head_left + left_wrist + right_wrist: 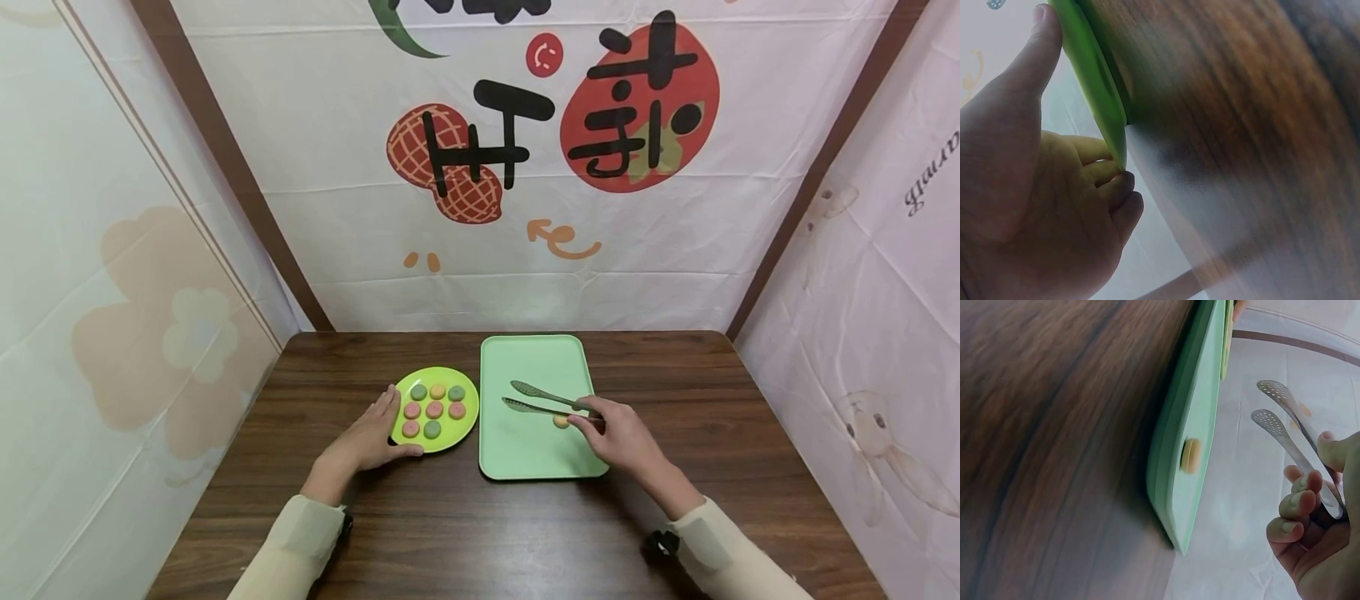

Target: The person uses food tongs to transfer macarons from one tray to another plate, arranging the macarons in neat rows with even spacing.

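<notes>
My right hand [624, 435] grips metal tongs [543, 393] with perforated tips, held above a light green tray [517, 454]. The tongs' arms stand apart, with nothing between their tips in the right wrist view. Below the tongs, a yellow macaron [1190, 456] lies on the tray. To the left, a bright green plate [450, 439] carries several pink, green and yellow macarons, among them a pink macaron [434, 409]. My left hand [369, 437] holds the plate's left edge, thumb and fingers spread along the rim; in the left wrist view its fingertips [1124, 181] bend at the rim.
Plate and tray sit side by side on a dark wooden table [480, 533], a narrow gap between them. A printed white cloth [337, 250] hangs behind the table, and more cloth hangs at both sides.
</notes>
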### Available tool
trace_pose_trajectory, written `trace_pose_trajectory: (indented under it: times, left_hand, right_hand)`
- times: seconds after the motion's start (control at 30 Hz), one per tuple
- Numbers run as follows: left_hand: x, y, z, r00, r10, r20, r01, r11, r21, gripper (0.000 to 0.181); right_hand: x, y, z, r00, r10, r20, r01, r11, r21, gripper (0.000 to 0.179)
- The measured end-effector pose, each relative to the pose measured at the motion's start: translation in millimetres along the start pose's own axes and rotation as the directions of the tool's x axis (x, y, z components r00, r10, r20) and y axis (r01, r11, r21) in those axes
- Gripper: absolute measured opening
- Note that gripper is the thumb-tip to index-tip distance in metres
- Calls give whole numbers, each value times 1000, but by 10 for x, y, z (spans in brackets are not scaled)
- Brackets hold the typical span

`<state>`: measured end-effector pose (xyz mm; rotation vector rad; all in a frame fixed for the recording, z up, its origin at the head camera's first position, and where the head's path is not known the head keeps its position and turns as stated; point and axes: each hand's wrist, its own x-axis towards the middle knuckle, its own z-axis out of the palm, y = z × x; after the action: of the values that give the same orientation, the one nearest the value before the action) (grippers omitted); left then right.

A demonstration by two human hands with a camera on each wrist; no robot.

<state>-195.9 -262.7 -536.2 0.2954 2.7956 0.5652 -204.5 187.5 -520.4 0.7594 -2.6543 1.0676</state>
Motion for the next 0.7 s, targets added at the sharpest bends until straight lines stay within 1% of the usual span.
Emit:
trace_pose_trajectory:
  times: [0.17,0.37,0.5,0.57,0.7]
  left_hand:
    - [10,-6,5,1000,-8,9,8,1000,-2,127]
    - [27,-18,10,1000,-7,6,7,1000,11,130]
    - [28,-14,19,1000,-4,5,4,1000,4,129]
    - [24,-11,19,1000,0,3,0,1000,2,128]
    - [21,-4,3,1000,-2,3,2,1000,-4,127]
  right_hand:
    - [-49,62,-69,1000,-12,-17,12,1000,-1,19]
    - [-108,166,-121,999,-11,-40,11,1000,-9,23]
    - [-152,220,-162,999,-18,-44,18,1000,-22,22]
    - [-182,246,-179,999,-12,-38,11,1000,-26,21]
    - [-238,277,-214,999,27,-26,-27,999,-18,24]
